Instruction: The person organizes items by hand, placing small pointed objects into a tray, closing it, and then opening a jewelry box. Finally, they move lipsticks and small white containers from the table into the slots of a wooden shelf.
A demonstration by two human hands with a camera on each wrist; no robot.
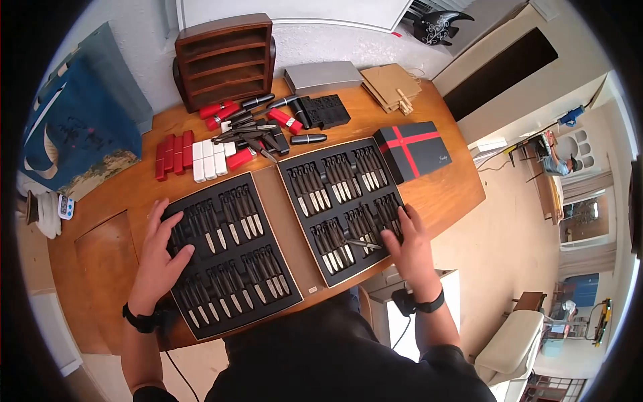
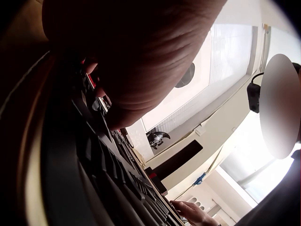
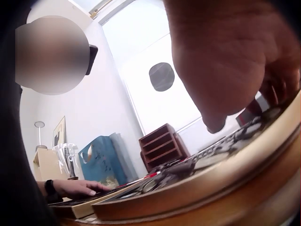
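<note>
Two black trays, the left tray [image 1: 231, 258] and the right tray [image 1: 340, 210], lie side by side, filled with rows of slim dark pieces [image 1: 233, 218] with silver, blade-like ends. One loose piece [image 1: 364, 244] lies slantwise over the right tray's lower rows. My left hand [image 1: 161, 264] rests at the left tray's outer edge, fingers spread and thumb over the tray. At the right tray's outer edge is my right hand [image 1: 412, 254], its fingers extended and thumb over the pieces. In the right wrist view the right hand [image 3: 225, 56] hides part of that tray.
Behind the trays are red boxes [image 1: 178, 153], white boxes [image 1: 209, 157], a pile of loose dark pieces [image 1: 251, 130] and a wooden rack [image 1: 224, 60]. A black box with red ribbon [image 1: 415, 151] stands right of them. A blue bag [image 1: 87, 114] is at the left.
</note>
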